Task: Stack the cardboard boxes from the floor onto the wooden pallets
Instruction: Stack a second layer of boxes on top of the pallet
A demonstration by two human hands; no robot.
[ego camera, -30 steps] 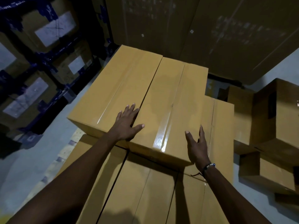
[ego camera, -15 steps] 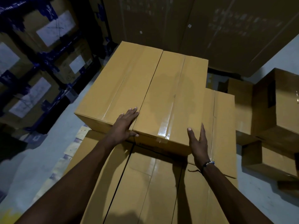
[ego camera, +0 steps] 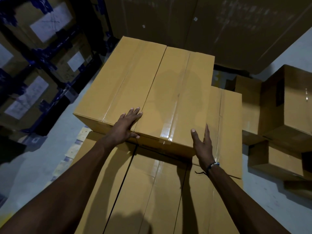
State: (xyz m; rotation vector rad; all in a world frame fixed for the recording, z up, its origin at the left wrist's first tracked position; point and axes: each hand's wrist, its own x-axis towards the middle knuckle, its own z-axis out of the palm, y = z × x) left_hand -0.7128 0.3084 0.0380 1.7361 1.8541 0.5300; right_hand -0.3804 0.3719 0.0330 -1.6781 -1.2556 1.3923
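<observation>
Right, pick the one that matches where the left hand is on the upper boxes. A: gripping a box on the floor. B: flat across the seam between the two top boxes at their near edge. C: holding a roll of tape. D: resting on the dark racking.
B: the left hand lies flat, fingers straight, over the seam where the left top box meets the right top box, thumb down the near face.

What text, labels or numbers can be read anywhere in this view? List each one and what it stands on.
None can be read.
White paper labels on the racked boxes at left: handwriting, too blurred and dark.
Faint print on the big dark cartons behind: too dim.
Small dark print strip on the near face of the top right box: too small.
Dark patch on the side box at right: illegible.
</observation>
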